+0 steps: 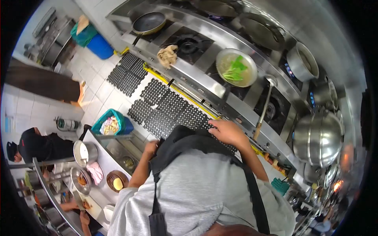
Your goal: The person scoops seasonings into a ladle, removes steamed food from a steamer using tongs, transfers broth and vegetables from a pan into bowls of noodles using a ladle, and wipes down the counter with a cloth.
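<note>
My right hand (225, 131) is in front of my apron (189, 137), near the stove's front edge, its fingers bent; what lies between them, if anything, is too small to tell. My left hand (151, 148) is at the apron's other side, beside the counter, with its fingers mostly hidden. On the stove ahead, a pan (252, 76) holds pale liquid and green leaves (235, 69). A ladle (264, 107) with a wooden handle lies across the stove to its right. A crumpled cloth (167, 56) rests on the stove's front edge, left of the pan.
A dark frying pan (149, 23) and several pots, including a large steel one (318, 137), stand on the stove. Black mats (173, 108) cover the floor. A lined bin (125, 125) and a counter (103, 155) with bowls are at left. A co-worker (41, 145) is beyond.
</note>
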Tool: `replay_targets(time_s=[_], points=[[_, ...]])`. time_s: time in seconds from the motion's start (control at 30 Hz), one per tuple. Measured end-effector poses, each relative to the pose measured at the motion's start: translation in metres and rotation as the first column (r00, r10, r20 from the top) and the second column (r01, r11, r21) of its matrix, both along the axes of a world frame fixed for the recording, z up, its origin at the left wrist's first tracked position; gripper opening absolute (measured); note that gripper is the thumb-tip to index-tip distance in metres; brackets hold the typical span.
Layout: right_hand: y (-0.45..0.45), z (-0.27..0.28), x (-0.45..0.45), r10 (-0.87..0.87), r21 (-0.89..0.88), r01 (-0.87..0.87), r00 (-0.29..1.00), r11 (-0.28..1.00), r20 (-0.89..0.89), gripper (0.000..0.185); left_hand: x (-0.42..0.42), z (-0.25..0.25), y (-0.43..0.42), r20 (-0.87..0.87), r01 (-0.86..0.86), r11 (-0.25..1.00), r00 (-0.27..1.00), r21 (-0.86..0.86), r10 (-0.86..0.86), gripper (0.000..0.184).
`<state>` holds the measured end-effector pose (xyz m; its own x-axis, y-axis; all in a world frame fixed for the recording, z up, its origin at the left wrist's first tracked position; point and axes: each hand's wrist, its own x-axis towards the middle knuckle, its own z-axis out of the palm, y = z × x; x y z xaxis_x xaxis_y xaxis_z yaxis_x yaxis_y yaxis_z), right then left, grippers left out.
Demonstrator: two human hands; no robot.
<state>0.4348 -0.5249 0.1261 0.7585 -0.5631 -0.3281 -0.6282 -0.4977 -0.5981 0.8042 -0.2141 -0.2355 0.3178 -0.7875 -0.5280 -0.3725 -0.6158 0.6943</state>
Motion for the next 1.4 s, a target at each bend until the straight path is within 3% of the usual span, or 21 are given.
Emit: replay_targets(time_s=[0.07,0.13,0.17,0.23,0.3,0.33,0.4,0.47,0.53,0.6,0.73,0.83,0.87,0.93,1.0,1.07,1.13,1.17,1.2,1.27,1.4], points=[[-0.018,-0.002,0.059,0.152,-0.091,-0.158,0.986,0.983,-0.072,0.044,0.033,0.008,-0.014,-0.033,-0.545,0.838,0.838,0.009,0.545,0.046],[-0.03,0.02,0.115,0.276,-0.035,-0.28,0.957,0.959,-0.091,0.044,0.065,0.019,-0.014,-0.126,-0.666,0.732,0.746,-0.142,0.654,0.046],[-0.04,0.017,0.137,0.334,-0.032,-0.334,0.942,0.942,-0.022,0.045,0.064,0.069,-0.023,-0.306,-0.769,0.639,0.611,-0.012,0.73,0.044],[-0.053,0.019,0.187,0.435,0.021,-0.435,0.901,0.9,0.013,0.046,0.073,0.066,-0.011,-0.365,-0.815,0.575,0.56,-0.077,0.744,0.043],[-0.069,0.009,0.227,0.525,0.07,-0.522,0.851,0.85,-0.028,0.047,0.048,0.116,-0.003,-0.27,-0.86,0.499,0.508,-0.106,0.818,0.042],[-0.082,-0.006,0.245,0.566,0.076,-0.563,0.824,0.823,-0.031,0.048,0.038,0.083,0.015,-0.278,-0.891,0.45,0.447,-0.057,0.85,0.042],[-0.101,-0.014,0.282,0.558,0.182,-0.54,0.827,0.822,-0.07,0.047,0.006,0.014,0.054,-0.106,-0.874,0.485,0.486,-0.032,0.868,0.043],[-0.122,-0.018,0.318,0.612,0.174,-0.594,0.787,0.786,-0.076,0.046,-0.052,0.02,0.083,-0.008,-0.867,0.496,0.496,0.046,0.868,0.044],[-0.154,-0.027,0.338,0.631,0.155,-0.615,0.77,0.773,-0.092,0.046,-0.098,0.008,0.114,0.055,-0.714,0.58,0.647,0.392,0.76,0.045],[-0.183,-0.047,0.364,0.645,0.001,-0.646,0.762,0.763,-0.053,0.046,-0.165,-0.052,0.162,0.11,-0.621,0.716,0.775,0.319,0.623,0.042],[-0.221,-0.062,0.422,0.685,0.091,-0.68,0.727,0.728,-0.048,0.048,-0.219,0.008,0.157,0.17,-0.713,0.63,0.693,0.307,0.701,0.039],[-0.224,-0.078,0.469,0.733,0.105,-0.726,0.67,0.68,-0.118,0.047,-0.177,0.055,0.111,-0.032,-0.949,0.042,0.034,0.312,0.999,0.032],[-0.212,-0.067,0.482,0.75,0.106,-0.742,0.649,0.661,-0.128,0.047,-0.154,0.083,0.088,-0.067,-0.907,-0.184,-0.225,0.38,0.972,0.031],[-0.179,-0.035,0.505,0.785,0.098,-0.782,0.599,0.616,-0.157,0.047,-0.105,0.123,0.063,-0.221,-0.894,-0.244,-0.342,0.377,0.913,0.031],[-0.171,-0.053,0.53,0.86,0.019,-0.865,0.496,0.502,-0.119,0.047,-0.052,0.157,0.052,-0.384,-0.949,-0.294,-0.315,0.115,0.868,0.033],[-0.134,-0.045,0.553,0.885,0.06,-0.892,0.433,0.448,-0.17,0.048,0.017,0.205,0.048,-0.53,-0.858,-0.492,-0.488,0.147,0.693,0.043],[-0.102,-0.046,0.576,0.899,0.015,-0.91,0.406,0.414,-0.166,0.048,0.09,0.199,0.073,-0.586,-0.796,-0.602,-0.519,0.067,0.622,0.079],[-0.083,-0.04,0.583,0.925,0.012,-0.937,0.343,0.349,-0.166,0.048,0.125,0.198,0.089,-0.592,-0.814,-0.577,-0.499,0.07,0.633,0.079],[-0.066,-0.034,0.586,0.944,0.015,-0.957,0.281,0.288,-0.174,0.047,0.157,0.2,0.101,-0.597,-0.715,-0.696,-0.586,0.062,0.548,0.091],[-0.04,-0.018,0.594,0.925,0.066,-0.931,0.344,0.358,-0.161,0.047,0.212,0.188,0.119,-0.6,-0.55,-0.828,-0.7,0.109,0.387,0.115],[-0.049,-0.013,0.608,0.842,0.244,-0.806,0.516,0.539,-0.158,0.046,0.259,0.189,0.137,-0.637,-0.458,-0.841,-0.747,0.288,0.189,0.074]])
